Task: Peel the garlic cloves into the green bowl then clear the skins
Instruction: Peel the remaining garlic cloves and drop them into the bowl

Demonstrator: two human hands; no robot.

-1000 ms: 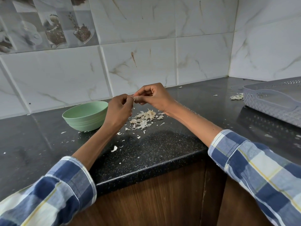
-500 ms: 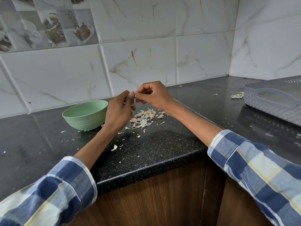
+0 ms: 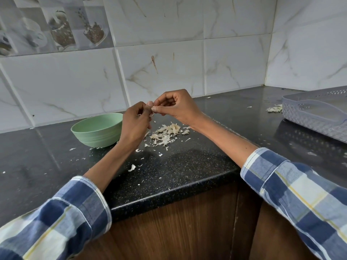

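Head view: above the counter (image 3: 169,184), my left hand (image 3: 134,126) and right hand (image 3: 176,107) pinch one garlic clove (image 3: 151,112) between them. The green bowl (image 3: 97,129) sits just beside my left hand, nearer the counter's back edge, so I guess that hand drops it.

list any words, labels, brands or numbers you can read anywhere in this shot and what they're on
None can be read.
The green bowl is plain, with no mark showing.
The grey perforated tray shows only its hole pattern.
The picture tiles on the wall show cups and jars, blurred; no lettering can be made out.
The checked sleeves carry no label that shows.
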